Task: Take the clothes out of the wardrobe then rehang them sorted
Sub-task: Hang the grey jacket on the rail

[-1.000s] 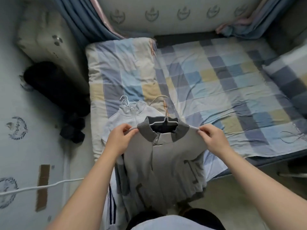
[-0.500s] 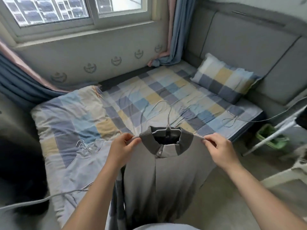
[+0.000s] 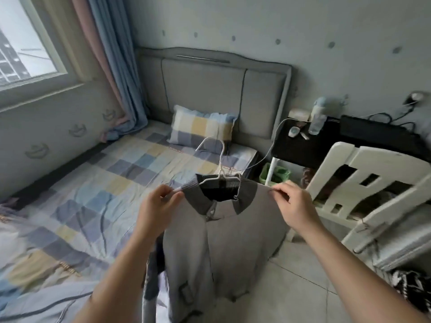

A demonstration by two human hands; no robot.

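The left hand [image 3: 158, 203] and right hand [image 3: 293, 201] each pinched a shoulder of the gray jacket [image 3: 221, 241] on its white hanger [image 3: 219, 176], between the bed [image 3: 93, 194] edge and white chair [image 3: 363, 183].

The person has turned to the right, away from the window wall and the foot of the bed, so the grey jacket [image 3: 219, 231] on its white wire hanger [image 3: 218, 169] now hangs out over the tiled floor [image 3: 291, 292] beside the bed rather than above the checked sheet. The pile of clothes on hangers that lay under it is out of sight. The headboard [image 3: 210, 89], the dark tabletop [image 3: 300, 145] and a white chair [image 3: 363, 183] have come into view ahead.
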